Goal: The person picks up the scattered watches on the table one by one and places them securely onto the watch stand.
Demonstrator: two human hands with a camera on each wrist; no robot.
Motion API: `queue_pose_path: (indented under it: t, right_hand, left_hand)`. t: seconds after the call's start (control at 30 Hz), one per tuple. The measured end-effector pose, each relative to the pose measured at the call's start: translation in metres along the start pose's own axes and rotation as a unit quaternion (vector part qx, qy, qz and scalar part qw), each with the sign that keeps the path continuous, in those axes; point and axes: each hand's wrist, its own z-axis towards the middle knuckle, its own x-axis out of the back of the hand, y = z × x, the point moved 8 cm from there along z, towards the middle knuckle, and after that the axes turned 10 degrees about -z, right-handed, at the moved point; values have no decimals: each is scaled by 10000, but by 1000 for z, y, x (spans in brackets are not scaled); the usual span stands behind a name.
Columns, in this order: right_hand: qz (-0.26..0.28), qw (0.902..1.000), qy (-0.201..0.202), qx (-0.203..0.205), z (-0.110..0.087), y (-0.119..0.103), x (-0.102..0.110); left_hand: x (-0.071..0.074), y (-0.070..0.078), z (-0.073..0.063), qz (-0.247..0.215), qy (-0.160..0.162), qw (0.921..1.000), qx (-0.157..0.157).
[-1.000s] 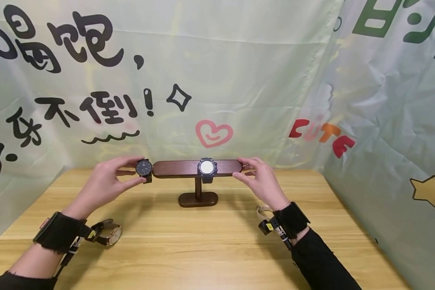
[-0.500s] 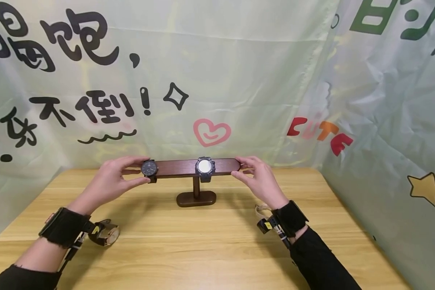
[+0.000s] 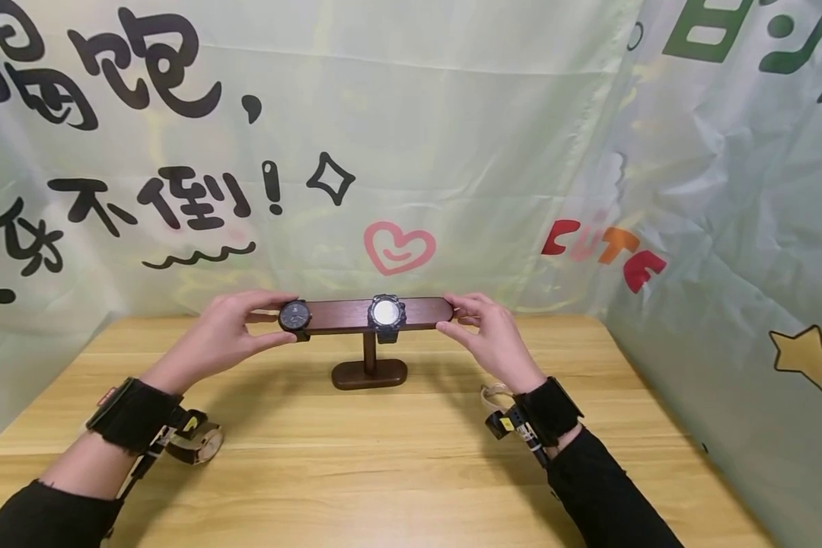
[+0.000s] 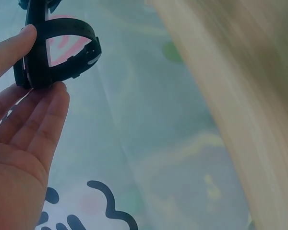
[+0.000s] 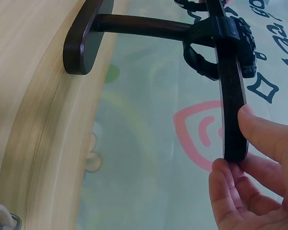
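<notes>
A dark wooden watch stand holds its bar level on a short post above an oval base. My left hand pinches a black round-faced watch between thumb and fingers at the bar's left end. In the left wrist view, this watch's closed strap loops around the bar. At the opposite end, my right hand grips the bar tip, thumb on one face and fingers on the other. A chunky black sports watch with a bright face sits around the bar near its middle.
On the wooden table, a watch with a pale round face lies beside my left wrist, partly hidden. A light-strapped watch lies near my right wrist. A printed cloth hangs behind the table and along its sides.
My left hand has moved right, sliding the black watch from just off the bar's left tip onto the bar. My right hand keeps its grip on the other end.
</notes>
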Motion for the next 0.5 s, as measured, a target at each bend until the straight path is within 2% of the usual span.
queue_pose_path:
  t: [0.5]
  right_hand:
    - [-55, 10000, 27, -16, -1, 0, 0]
  left_hand:
    - [-12, 9, 18, 138, -153, 9997, -154]
